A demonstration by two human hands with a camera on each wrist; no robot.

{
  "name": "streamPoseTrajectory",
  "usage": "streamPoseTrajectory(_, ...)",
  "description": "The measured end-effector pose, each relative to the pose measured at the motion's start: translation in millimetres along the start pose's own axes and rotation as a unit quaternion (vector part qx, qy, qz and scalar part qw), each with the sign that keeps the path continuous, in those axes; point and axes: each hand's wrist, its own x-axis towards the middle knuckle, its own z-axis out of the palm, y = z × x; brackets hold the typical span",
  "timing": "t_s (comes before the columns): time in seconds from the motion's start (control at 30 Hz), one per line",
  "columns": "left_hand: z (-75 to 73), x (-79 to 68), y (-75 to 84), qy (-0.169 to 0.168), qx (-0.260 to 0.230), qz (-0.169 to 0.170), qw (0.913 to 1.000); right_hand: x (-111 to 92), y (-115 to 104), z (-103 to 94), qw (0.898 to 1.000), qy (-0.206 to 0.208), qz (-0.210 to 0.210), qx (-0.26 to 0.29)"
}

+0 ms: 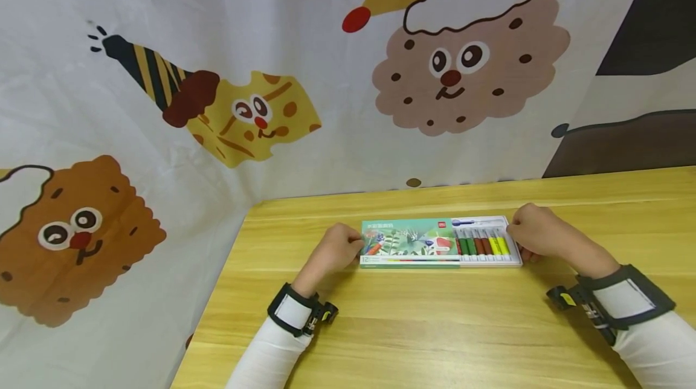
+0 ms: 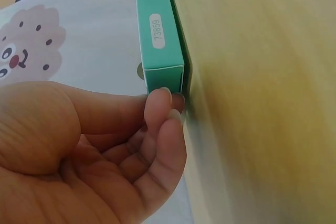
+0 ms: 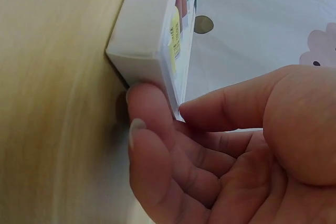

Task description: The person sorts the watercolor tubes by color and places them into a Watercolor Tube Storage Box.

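On the table lies a paint set, its green printed cardboard sleeve [image 1: 405, 241] drawn partly off a white tray [image 1: 515, 257]. Paint tubes [image 1: 484, 244] in green, brown and yellow show in the uncovered right part, below a thin brush [image 1: 470, 222]. My left hand [image 1: 338, 249] pinches the sleeve's left end; the left wrist view shows thumb and fingertips at the green end [image 2: 164, 77]. At the opposite end, my right hand [image 1: 538, 232] pinches the tray's edge, thumb on top and a finger against the white end wall [image 3: 134, 66]. Tubes under the sleeve are hidden.
The wooden table [image 1: 435, 322] meets a pale cloth backdrop [image 1: 304, 153] with cartoon biscuits and cheese behind the box. Both wrists wear strapped cameras, one on the left [image 1: 326, 313] and one on the right [image 1: 562, 298].
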Motion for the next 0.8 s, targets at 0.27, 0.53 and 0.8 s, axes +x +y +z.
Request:
streamPoseTrajectory(0.27,3.2,0.1,6.6,-0.008,0.004,0.015,0.9999,-1,-2,0.8,1.0,-0.003,-0.001,0.009)
streamPoseTrajectory(0.53,7.2,1.8,8.9,-0.016,-0.008,0.016,0.9997,-5,-11,2.1,1.0,-0.004,-0.006,0.013)
streamPoseTrajectory(0.8,12.7,0.9,10.8,-0.022,-0.005,0.028,0.9993,-6,-15,9.0,0.999,-0.013,-0.002,0.033)
